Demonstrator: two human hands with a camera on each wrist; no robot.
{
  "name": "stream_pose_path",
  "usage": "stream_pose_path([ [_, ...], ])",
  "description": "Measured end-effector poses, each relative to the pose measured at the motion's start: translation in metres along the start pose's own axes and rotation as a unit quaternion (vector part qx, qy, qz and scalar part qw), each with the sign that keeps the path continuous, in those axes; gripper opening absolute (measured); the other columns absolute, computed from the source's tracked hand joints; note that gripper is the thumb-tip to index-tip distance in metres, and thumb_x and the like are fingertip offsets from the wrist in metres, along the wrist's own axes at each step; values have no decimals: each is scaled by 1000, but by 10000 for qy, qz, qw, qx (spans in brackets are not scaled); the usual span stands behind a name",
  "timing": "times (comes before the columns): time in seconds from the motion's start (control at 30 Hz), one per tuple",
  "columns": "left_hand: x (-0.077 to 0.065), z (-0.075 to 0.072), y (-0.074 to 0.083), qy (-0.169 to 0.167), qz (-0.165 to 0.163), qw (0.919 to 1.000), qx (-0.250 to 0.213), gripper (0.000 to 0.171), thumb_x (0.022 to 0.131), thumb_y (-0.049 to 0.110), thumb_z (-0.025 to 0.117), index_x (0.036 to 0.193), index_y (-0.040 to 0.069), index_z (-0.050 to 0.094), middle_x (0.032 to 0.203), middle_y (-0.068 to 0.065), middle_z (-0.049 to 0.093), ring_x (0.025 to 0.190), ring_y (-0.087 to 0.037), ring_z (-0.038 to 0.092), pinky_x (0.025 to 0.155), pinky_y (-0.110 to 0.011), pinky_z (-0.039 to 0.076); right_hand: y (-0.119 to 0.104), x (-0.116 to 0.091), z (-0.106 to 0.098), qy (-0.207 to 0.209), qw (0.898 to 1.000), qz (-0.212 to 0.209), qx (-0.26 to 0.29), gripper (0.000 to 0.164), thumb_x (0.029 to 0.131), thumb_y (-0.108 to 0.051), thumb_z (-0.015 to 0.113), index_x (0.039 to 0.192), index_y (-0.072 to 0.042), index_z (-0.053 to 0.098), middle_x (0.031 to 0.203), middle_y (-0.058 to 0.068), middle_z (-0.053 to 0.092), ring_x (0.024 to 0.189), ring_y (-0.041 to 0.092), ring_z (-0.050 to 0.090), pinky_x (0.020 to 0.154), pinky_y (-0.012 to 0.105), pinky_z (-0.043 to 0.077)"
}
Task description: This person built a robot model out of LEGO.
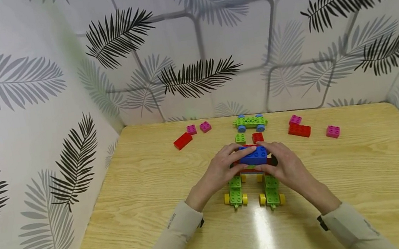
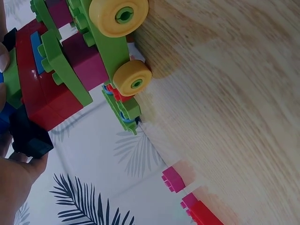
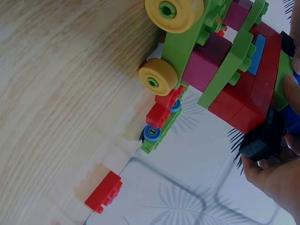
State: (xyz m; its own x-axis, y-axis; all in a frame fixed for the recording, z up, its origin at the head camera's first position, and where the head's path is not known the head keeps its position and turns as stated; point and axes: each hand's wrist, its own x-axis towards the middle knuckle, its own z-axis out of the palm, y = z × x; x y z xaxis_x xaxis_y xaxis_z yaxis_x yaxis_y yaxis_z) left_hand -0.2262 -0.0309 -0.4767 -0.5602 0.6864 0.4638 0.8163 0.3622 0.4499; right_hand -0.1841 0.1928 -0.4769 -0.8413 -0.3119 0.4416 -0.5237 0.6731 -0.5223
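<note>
At the middle of the table, both hands hold a blue toy brick [image 1: 254,158] at the top of a built block structure. My left hand [image 1: 223,166] grips its left side, fingers laid across the front and top. From the right, my right hand [image 1: 286,164] pinches the other end. Below it, the wrist views show a green layer, red bricks [image 2: 56,96], a black brick [image 3: 265,136], green plates and purple bricks [image 3: 206,63]. Two green wheeled bases [image 1: 236,196] with yellow wheels [image 2: 133,78] carry all this, side by side.
Behind the structure stands another green wheeled base [image 1: 249,122] with blue wheels. A small green brick [image 1: 240,138] and a red brick [image 1: 258,137] lie before it. Red [image 1: 183,141] and magenta bricks lie to the left, more [image 1: 299,129] to the right. A leaf-patterned wall [image 1: 233,42] borders the table.
</note>
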Motion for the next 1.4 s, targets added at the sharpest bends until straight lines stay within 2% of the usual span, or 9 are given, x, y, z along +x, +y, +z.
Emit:
stream_pose_path([
  [0.33, -1, 0, 0, 22, 53, 9999, 151, 53, 89, 15, 69, 139, 20, 52, 122, -6, 55, 114, -19, 50, 97, -29, 45, 1, -1, 1, 29, 9999, -70, -72, 66, 77, -12, 81, 134, 1, 52, 108, 16, 63, 101, 32, 58, 86, 49, 51],
  [0.87, -1, 3, 0, 54, 62, 9995, 297, 57, 88, 16, 71, 141, 20, 49, 120, -7, 55, 111, -20, 51, 95, -31, 46, 1, -1, 1, 56, 10000, 1, -18, 68, 76, -13, 82, 136, -3, 51, 109, 15, 62, 101, 31, 57, 85, 50, 51],
  [1.0, 1, 3, 2, 94, 38, 9996, 275, 59, 88, 14, 71, 143, 17, 47, 118, -8, 55, 109, -20, 52, 94, -31, 46, 1, 0, 1, 53, 10000, 15, 46, 67, 76, -12, 81, 136, -3, 51, 108, 15, 62, 99, 31, 58, 83, 49, 52],
  [1.17, 2, 3, 5, 69, -185, 9996, 206, 61, 89, 14, 70, 143, 11, 43, 115, -8, 56, 105, -19, 54, 91, -30, 48, 2, 0, 1, 36, 9999, 40, 110, 67, 77, -11, 81, 136, -4, 50, 107, 15, 62, 96, 31, 59, 82, 48, 52],
  [1.4, 1, 2, 6, -7, -520, 9986, 109, 60, 89, 17, 70, 143, 11, 44, 124, -9, 56, 114, -20, 52, 98, -36, 46, 2, 0, 2, -4, 9998, 90, 158, 67, 76, -11, 81, 136, -6, 50, 110, 15, 62, 100, 30, 58, 85, 49, 51],
])
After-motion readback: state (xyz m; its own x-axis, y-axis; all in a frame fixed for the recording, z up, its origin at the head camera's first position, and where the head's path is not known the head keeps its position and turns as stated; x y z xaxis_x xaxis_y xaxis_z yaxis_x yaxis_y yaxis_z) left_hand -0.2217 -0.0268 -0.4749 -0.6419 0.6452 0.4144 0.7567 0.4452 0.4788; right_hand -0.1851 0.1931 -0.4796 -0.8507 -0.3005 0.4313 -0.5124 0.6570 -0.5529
